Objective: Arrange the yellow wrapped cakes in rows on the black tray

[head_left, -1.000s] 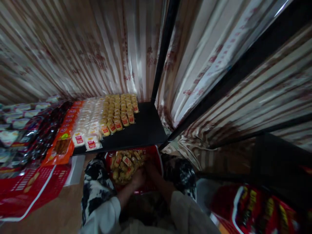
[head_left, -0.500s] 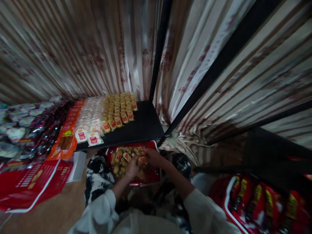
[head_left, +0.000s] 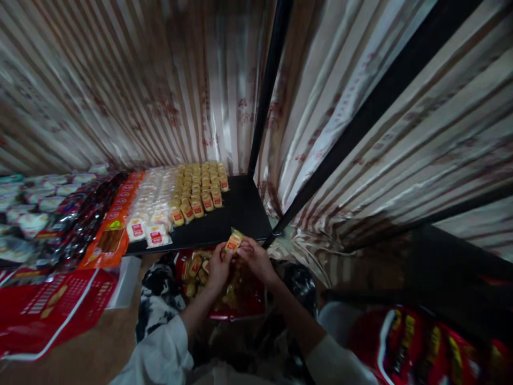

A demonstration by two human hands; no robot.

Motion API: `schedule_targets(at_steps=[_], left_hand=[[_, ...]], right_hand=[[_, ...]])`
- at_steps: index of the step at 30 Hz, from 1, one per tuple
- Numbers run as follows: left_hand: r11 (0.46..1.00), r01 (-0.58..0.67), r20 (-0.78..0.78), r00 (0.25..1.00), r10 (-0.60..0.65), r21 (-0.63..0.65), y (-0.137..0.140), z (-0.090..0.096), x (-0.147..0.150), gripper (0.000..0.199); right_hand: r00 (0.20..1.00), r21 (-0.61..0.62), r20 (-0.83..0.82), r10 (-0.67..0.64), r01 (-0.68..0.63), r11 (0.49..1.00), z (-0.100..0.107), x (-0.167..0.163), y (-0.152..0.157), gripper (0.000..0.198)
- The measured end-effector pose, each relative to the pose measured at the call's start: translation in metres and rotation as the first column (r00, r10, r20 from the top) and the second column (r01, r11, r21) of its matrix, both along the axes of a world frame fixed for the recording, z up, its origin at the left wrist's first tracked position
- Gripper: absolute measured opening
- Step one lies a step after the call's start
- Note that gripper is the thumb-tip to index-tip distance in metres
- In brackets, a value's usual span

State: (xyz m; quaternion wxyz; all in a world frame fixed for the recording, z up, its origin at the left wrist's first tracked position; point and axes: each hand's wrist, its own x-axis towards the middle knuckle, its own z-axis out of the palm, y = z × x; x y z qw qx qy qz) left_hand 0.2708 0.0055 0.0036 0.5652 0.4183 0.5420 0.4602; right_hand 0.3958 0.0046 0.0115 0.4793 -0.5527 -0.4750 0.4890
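A small yellow snack packet (head_left: 234, 240) with a red label is pinched upright between my two hands, just in front of the shelf edge. My left hand (head_left: 218, 266) grips its left side, and my right hand (head_left: 257, 260) has its fingers on the right side. Below them, a red basket (head_left: 240, 316) between my knees holds a loose pile of similar yellow packets (head_left: 194, 269); my hands and forearms cover part of it. On the black shelf (head_left: 242, 206), neat rows of the same yellow packets (head_left: 196, 187) stand beyond my left hand.
Left of the rows lie white packets (head_left: 154, 230), an orange pack (head_left: 108, 240) and dark packs (head_left: 86, 219). A red basket (head_left: 60, 305) stands at lower left, another with red-and-yellow packs (head_left: 425, 342) at lower right. Black posts (head_left: 266, 96) rise before striped curtains (head_left: 184, 80).
Both hands have risen from over the basket toward the shelf edge, bringing the yellow packet up into clear sight. The view has shifted slightly.
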Motion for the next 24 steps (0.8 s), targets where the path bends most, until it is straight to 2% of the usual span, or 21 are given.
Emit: schedule_targets(at_steps=[3,9,12,16,19,24], left_hand=[[0.999,-0.002,-0.002,1.0,0.002,0.04,0.009,0.002,0.006,0.034],[0.999,-0.008,0.009,1.0,0.008,0.035,0.042,-0.001,0.021,0.036],[0.996,-0.058,-0.11,0.992,0.066,0.069,0.059,0.0,0.025,0.038],[0.968,-0.119,-0.3,0.936,0.184,0.222,0.079,0.005,0.031,0.038],[0.965,-0.067,-0.32,0.935,0.149,0.253,0.095,0.01,0.037,0.038],[0.982,-0.017,-0.278,0.958,0.07,0.189,0.129,0.017,0.049,0.043]], right_hand=[[1.0,0.008,-0.026,-0.009,0.01,1.0,0.004,-0.006,0.005,0.027],[0.98,0.101,0.113,-0.163,0.152,0.983,-0.006,-0.003,0.035,0.035],[0.96,0.156,0.191,-0.206,0.178,0.972,-0.012,0.004,0.06,0.036],[0.886,0.212,0.366,-0.286,0.22,0.952,-0.01,0.012,0.102,0.038],[0.826,0.251,0.49,-0.279,0.173,0.953,-0.004,0.012,0.134,0.038],[0.764,0.286,0.581,-0.28,0.13,0.949,0.0,0.008,0.178,0.038]])
